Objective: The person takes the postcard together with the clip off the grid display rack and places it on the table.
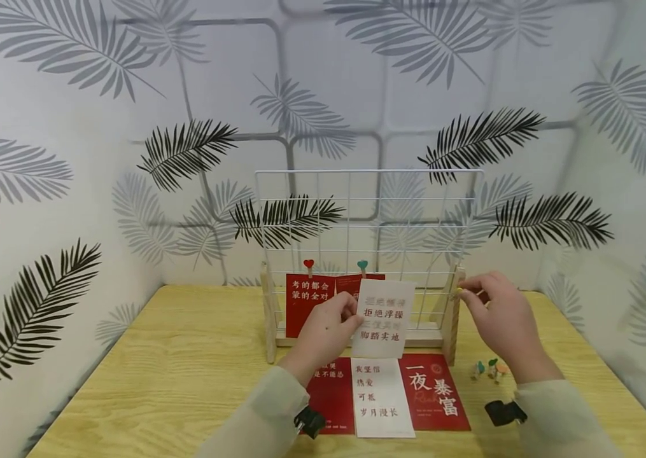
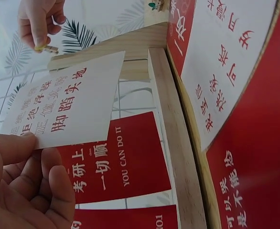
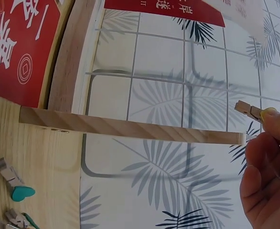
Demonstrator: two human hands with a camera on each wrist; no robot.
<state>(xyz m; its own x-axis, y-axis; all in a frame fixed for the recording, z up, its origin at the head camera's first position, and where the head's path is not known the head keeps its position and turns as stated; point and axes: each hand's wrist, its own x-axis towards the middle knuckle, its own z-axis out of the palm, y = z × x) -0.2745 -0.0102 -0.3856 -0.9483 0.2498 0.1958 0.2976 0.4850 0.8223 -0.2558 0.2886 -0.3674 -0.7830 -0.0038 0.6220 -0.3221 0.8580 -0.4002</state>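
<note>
My left hand (image 1: pixel 328 327) pinches a white card (image 1: pixel 386 318) with printed characters by its left edge, in front of the wire grid rack (image 1: pixel 371 170). In the left wrist view the thumb (image 2: pixel 11 148) lies on the card's face. My right hand (image 1: pixel 497 318) is raised beside the rack's right wooden post (image 1: pixel 453 315). Between thumb and fingertips it pinches a small wooden clothespin (image 3: pixel 249 110) with a yellow top. Behind the white card, two red cards hang on the grid, one under a red heart clothespin (image 1: pixel 308 264), the other under a teal heart clothespin (image 1: pixel 362 264).
On the wooden table (image 1: pixel 185 356), before the rack, lie a red card (image 1: pixel 334 401) at left, a white card (image 1: pixel 382 407) in the middle and another red card (image 1: pixel 434 394) at right. Several small clothespins (image 1: pixel 492 369) lie right of them. Leaf-patterned cloth (image 1: pixel 328 83) rises behind.
</note>
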